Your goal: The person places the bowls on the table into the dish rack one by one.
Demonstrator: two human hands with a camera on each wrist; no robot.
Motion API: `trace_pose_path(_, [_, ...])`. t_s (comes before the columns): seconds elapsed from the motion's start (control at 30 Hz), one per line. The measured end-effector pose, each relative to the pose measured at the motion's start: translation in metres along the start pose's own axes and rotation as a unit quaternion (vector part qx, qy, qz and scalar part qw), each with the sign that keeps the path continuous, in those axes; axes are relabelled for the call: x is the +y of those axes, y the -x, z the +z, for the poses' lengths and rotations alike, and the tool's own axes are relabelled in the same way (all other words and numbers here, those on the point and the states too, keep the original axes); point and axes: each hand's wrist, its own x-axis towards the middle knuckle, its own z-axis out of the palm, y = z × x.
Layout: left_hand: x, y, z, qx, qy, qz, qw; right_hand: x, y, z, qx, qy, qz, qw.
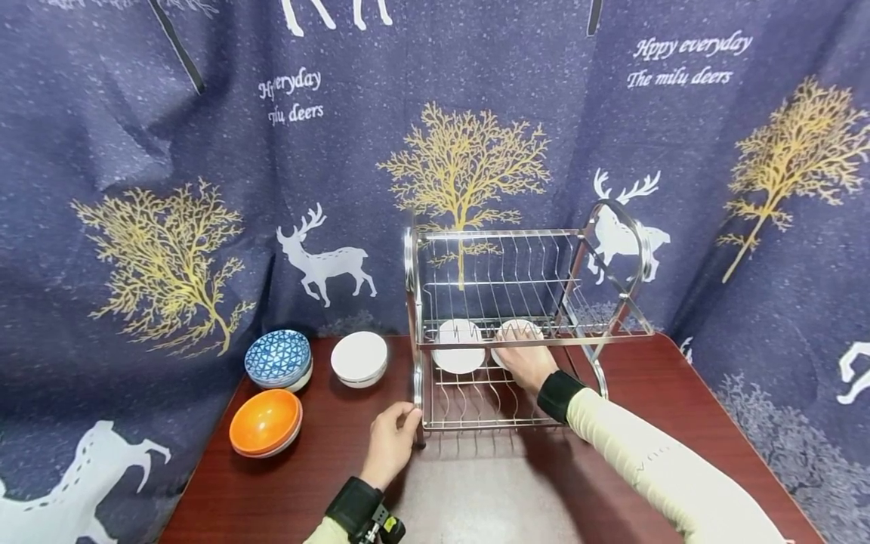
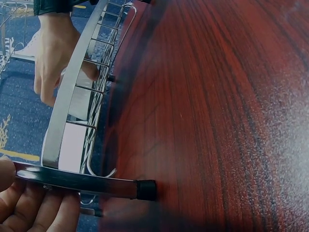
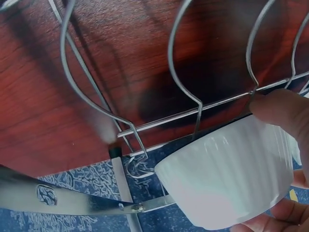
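Note:
A two-tier metal dish rack point(image 1: 503, 344) stands on the table. My right hand point(image 1: 525, 364) reaches into its lower tier and grips a white bowl point(image 3: 227, 174) by its side, thumb on one face and fingers on the other. Beside it on the same tier sits another white bowl point(image 1: 458, 347). My left hand point(image 1: 392, 442) holds the rack's front left leg point(image 2: 77, 181), its thumb on one side and curled fingers on the other. Part of the gripped bowl is hidden behind the upper tier's front rail and my right hand.
Left of the rack stand white bowls point(image 1: 359, 358), blue patterned bowls point(image 1: 278, 358) and orange bowls point(image 1: 266, 422), each apparently stacked. A dark curtain with deer and trees point(image 1: 326, 189) hangs behind the reddish-brown table point(image 1: 326, 468).

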Motion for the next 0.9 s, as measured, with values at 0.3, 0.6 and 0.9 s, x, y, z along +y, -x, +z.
trace_pose_path(0.3, [0.000,0.000,0.000,0.000,-0.001,-0.001,1.0000,0.000,0.001,0.001,-0.017,-0.013,0.003,1.000])
trace_pose_path(0.6, [-0.001,0.000,0.000,0.002,0.002,-0.001,1.0000,0.004,-0.003,-0.004,-0.041,-0.035,-0.001,0.999])
trace_pose_path(0.9, [-0.001,-0.001,0.000,0.002,-0.006,-0.004,1.0000,0.008,-0.005,-0.012,-0.059,-0.106,0.022,0.992])
